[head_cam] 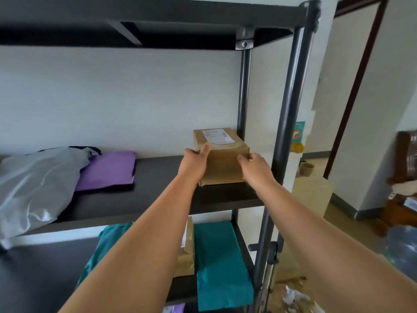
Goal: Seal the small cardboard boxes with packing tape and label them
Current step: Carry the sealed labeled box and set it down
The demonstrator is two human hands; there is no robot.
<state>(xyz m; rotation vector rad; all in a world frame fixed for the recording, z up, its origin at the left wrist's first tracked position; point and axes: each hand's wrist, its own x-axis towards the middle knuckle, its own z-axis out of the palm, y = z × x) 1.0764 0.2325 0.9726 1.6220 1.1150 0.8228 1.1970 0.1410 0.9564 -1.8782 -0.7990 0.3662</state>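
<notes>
A small brown cardboard box (222, 163) with a white shipping label (217, 136) on its top sits at the right end of the dark middle shelf (158, 177). My left hand (195, 162) grips the box's left side, thumb up on the top edge. My right hand (252, 164) holds its right front corner, fingers curled round the edge. Both arms reach forward to the shelf.
A grey plastic mailer bag (33, 184) and a purple mailer (108, 170) lie at the left of the same shelf. On the shelf below lie teal mailers (221, 263) and another brown parcel (186, 256). Dark metal uprights (286, 123) frame the right side. A doorway and wooden furniture are further right.
</notes>
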